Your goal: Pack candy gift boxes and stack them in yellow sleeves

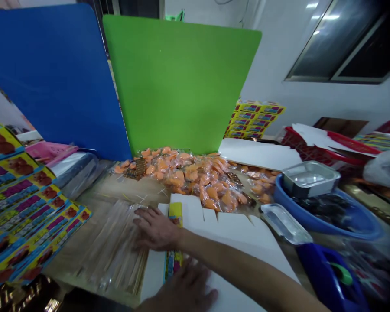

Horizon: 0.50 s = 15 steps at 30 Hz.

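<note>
My right hand (156, 227) reaches across to the left, its fingers apart over the right edge of a pile of thin sticks in clear plastic sleeves (112, 247). Nearer to me, my left hand (185, 288) is blurred, fingers spread over the lower end of a narrow yellow and blue printed strip (175, 210) on white card. Neither hand visibly holds anything. Flat white card sheets (227, 234) lie beneath my right forearm. Behind them is a heap of orange pieces in clear bags (195, 173).
Printed yellow and blue sheets (22, 208) stand at the left. Green (182, 82) and blue (52, 78) boards rise behind. A blue basin (360, 225) holds dark packets and a metal tray (312, 175); a blue tape dispenser (328, 277) is at the lower right.
</note>
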Each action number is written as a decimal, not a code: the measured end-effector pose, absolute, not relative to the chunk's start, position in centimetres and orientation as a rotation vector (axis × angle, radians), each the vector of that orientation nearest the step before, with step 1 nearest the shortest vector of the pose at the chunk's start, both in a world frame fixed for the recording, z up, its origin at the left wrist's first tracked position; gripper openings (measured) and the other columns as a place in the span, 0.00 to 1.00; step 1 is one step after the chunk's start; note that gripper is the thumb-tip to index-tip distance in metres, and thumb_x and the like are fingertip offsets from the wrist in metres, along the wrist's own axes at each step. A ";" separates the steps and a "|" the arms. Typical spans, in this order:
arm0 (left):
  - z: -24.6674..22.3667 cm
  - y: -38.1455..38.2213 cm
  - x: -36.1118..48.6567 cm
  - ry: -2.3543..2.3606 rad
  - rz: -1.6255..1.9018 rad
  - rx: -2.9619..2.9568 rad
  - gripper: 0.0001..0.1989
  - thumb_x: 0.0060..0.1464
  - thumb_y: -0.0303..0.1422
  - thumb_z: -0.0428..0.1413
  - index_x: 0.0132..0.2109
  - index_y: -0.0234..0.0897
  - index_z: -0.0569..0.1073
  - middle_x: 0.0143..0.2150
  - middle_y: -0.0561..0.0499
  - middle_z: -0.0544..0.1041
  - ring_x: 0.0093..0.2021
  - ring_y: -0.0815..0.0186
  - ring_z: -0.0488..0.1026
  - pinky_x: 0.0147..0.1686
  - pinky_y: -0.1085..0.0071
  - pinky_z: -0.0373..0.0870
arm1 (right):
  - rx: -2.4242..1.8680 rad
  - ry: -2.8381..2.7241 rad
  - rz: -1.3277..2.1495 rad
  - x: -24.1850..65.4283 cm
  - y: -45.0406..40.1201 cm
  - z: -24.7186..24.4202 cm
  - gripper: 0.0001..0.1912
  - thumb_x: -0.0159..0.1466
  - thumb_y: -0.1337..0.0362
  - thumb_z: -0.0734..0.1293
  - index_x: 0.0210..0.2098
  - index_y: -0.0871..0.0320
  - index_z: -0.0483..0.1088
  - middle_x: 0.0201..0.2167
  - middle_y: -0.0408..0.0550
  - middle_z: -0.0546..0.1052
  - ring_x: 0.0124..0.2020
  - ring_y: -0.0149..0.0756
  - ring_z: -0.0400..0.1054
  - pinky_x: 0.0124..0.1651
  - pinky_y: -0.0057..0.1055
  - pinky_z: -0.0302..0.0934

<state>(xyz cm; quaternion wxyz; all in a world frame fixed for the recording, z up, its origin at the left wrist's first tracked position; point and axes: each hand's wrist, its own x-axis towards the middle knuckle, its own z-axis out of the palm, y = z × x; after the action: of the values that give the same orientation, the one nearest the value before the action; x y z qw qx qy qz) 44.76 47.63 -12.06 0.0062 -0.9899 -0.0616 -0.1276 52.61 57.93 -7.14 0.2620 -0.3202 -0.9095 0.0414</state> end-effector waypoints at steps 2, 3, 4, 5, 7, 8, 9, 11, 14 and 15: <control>-12.4 47.7 44.9 -0.161 -0.420 -3.050 0.22 0.57 0.29 0.51 0.59 0.43 0.61 0.58 0.41 0.69 0.58 0.51 0.64 0.57 0.50 0.56 | -0.973 -2.437 0.110 53.2 59.3 -7.3 0.27 0.61 0.52 0.63 0.53 0.64 0.60 0.54 0.63 0.65 0.56 0.48 0.55 0.57 0.48 0.51; -12.3 47.8 44.9 -0.168 -0.399 -3.074 0.22 0.58 0.29 0.50 0.60 0.44 0.60 0.58 0.41 0.68 0.58 0.50 0.63 0.58 0.50 0.55 | -1.026 -2.421 0.131 53.3 59.8 -7.5 0.26 0.61 0.52 0.63 0.52 0.64 0.61 0.52 0.62 0.67 0.54 0.48 0.58 0.55 0.47 0.53; -11.8 47.9 44.8 -0.186 -0.356 -3.125 0.23 0.58 0.29 0.49 0.61 0.44 0.59 0.58 0.41 0.68 0.59 0.51 0.63 0.59 0.50 0.54 | -1.070 -2.401 0.161 53.4 60.2 -7.6 0.25 0.61 0.52 0.63 0.50 0.65 0.63 0.49 0.62 0.69 0.51 0.47 0.60 0.53 0.46 0.55; -11.3 47.9 44.7 -0.210 -0.300 -3.190 0.24 0.58 0.29 0.48 0.62 0.44 0.57 0.59 0.41 0.67 0.60 0.51 0.61 0.59 0.50 0.54 | -1.102 -2.377 0.193 53.4 60.5 -7.7 0.23 0.61 0.53 0.63 0.48 0.64 0.64 0.47 0.61 0.70 0.49 0.47 0.61 0.52 0.45 0.57; -10.0 48.0 44.2 -0.249 -0.183 -3.329 0.28 0.58 0.30 0.48 0.64 0.44 0.53 0.63 0.40 0.61 0.64 0.50 0.54 0.61 0.48 0.50 | -1.169 -2.246 0.246 53.4 60.5 -7.3 0.18 0.61 0.57 0.63 0.46 0.63 0.64 0.46 0.58 0.71 0.48 0.45 0.62 0.52 0.43 0.58; -9.4 48.1 44.0 -0.259 -0.132 -3.389 0.31 0.57 0.33 0.50 0.66 0.42 0.50 0.65 0.38 0.57 0.66 0.48 0.50 0.61 0.47 0.49 | -1.221 -2.111 0.271 53.6 60.2 -6.7 0.15 0.62 0.60 0.62 0.45 0.62 0.65 0.46 0.58 0.71 0.48 0.44 0.62 0.52 0.42 0.58; -8.9 48.0 43.7 -0.276 -0.111 -3.436 0.36 0.55 0.38 0.52 0.66 0.40 0.47 0.67 0.36 0.52 0.66 0.45 0.46 0.60 0.44 0.47 | -1.259 -1.950 0.297 53.8 59.5 -6.0 0.13 0.63 0.62 0.60 0.45 0.61 0.65 0.45 0.57 0.71 0.49 0.43 0.62 0.52 0.41 0.58; -8.3 47.8 43.3 -0.340 -0.154 -3.487 0.47 0.48 0.46 0.56 0.67 0.36 0.42 0.68 0.32 0.45 0.66 0.39 0.40 0.59 0.40 0.46 | -1.267 -1.631 0.341 54.6 57.0 -4.1 0.11 0.63 0.65 0.58 0.44 0.60 0.65 0.44 0.55 0.71 0.48 0.40 0.63 0.52 0.38 0.59; -8.3 47.0 42.8 -0.677 -0.498 -3.415 0.49 0.45 0.42 0.57 0.67 0.35 0.40 0.69 0.32 0.41 0.67 0.39 0.35 0.59 0.39 0.45 | -1.155 -1.416 0.424 55.8 50.3 -1.3 0.08 0.64 0.66 0.57 0.40 0.58 0.66 0.38 0.51 0.72 0.42 0.37 0.66 0.47 0.34 0.62; -8.4 46.7 42.5 -0.836 -0.646 -3.345 0.47 0.47 0.39 0.56 0.67 0.34 0.40 0.69 0.33 0.41 0.67 0.41 0.35 0.60 0.40 0.45 | -1.111 -1.419 0.454 56.0 47.6 -0.6 0.08 0.64 0.68 0.57 0.39 0.57 0.66 0.36 0.50 0.72 0.39 0.36 0.67 0.44 0.33 0.63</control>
<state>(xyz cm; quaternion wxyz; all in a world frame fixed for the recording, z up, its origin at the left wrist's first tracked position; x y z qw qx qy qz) 42.53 46.66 -8.41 -0.1820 -0.9376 -0.2344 -0.1810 56.04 47.62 -0.64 0.5983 -0.4791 -0.6117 0.1958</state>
